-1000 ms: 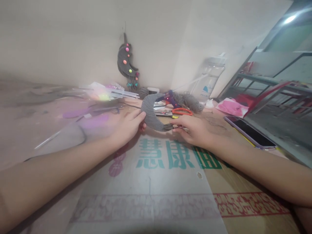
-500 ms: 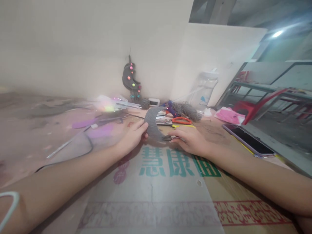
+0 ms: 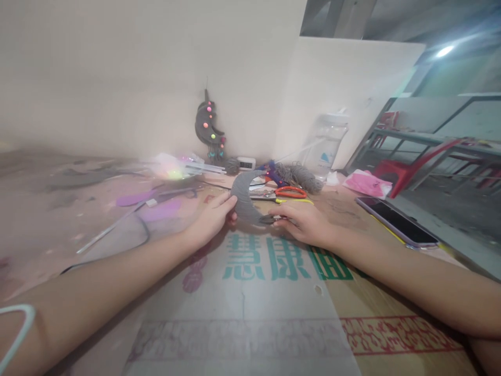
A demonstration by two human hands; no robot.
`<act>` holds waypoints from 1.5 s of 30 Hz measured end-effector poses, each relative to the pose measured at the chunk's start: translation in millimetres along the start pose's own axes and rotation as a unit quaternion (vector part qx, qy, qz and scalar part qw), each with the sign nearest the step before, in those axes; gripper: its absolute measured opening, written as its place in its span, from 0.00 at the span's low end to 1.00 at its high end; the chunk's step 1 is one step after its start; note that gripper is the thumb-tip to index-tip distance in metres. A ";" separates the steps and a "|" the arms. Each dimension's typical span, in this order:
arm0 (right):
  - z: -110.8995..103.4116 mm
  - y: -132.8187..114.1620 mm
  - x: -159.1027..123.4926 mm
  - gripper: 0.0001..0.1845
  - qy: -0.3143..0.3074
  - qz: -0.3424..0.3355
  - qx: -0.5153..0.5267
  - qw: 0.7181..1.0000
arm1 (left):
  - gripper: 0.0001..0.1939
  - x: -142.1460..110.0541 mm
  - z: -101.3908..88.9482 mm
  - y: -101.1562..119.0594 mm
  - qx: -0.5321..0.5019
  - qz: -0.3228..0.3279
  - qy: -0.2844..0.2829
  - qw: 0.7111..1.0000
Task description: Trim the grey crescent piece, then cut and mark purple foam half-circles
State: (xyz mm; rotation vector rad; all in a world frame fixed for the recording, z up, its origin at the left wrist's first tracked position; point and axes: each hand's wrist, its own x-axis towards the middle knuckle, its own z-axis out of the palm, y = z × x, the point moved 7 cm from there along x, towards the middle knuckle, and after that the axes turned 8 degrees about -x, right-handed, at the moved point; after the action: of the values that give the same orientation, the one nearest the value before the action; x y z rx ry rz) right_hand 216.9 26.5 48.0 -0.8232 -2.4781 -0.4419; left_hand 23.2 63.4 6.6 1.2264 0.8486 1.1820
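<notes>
Left hand (image 3: 213, 214) grips grey crescent (image 3: 243, 201) by its outer curve | right hand (image 3: 303, 222) at lower tip, exact hold unclear | crescent between hands, over cardboard (image 3: 250, 303) | apparently tip work; next move likely needs steady support

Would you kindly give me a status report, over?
Left hand gripping gray crescent; right hand at its lower tip; orange-handled scissors lying just beyond.
</notes>
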 end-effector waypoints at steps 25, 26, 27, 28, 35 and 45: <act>-5.4 2.3 -1.7 0.14 0.037 -0.011 0.015 0.999 | 0.09 1.7 -0.7 -1.5 -0.005 -0.002 -0.006 1.000; -3.7 2.7 -1.8 0.14 0.031 -0.012 0.014 0.999 | 0.09 2.1 -1.2 -1.6 -0.004 0.000 -0.006 1.000; -1.8 3.1 -2.1 0.14 0.025 -0.013 0.013 1.000 | 0.10 2.4 -1.8 -1.4 -0.003 0.003 -0.006 1.000; 0.0 3.4 -2.3 0.13 0.020 -0.014 0.012 1.000 | 0.10 2.7 -2.3 -1.0 -0.001 0.005 -0.004 1.000; 1.3 3.0 -1.7 0.12 0.018 -0.017 0.008 1.000 | 0.11 2.0 -2.4 1.4 0.018 0.006 0.002 1.000; 3.4 7.3 -2.4 0.12 0.011 0.014 0.025 1.000 | 0.12 2.0 -3.3 -2.2 -0.015 -0.003 -0.009 1.000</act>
State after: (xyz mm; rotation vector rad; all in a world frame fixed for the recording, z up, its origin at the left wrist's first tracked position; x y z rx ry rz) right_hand 221.9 32.5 44.9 -0.8282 -2.4439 -0.3749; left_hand 21.0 66.3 4.1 1.2071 0.8178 1.1733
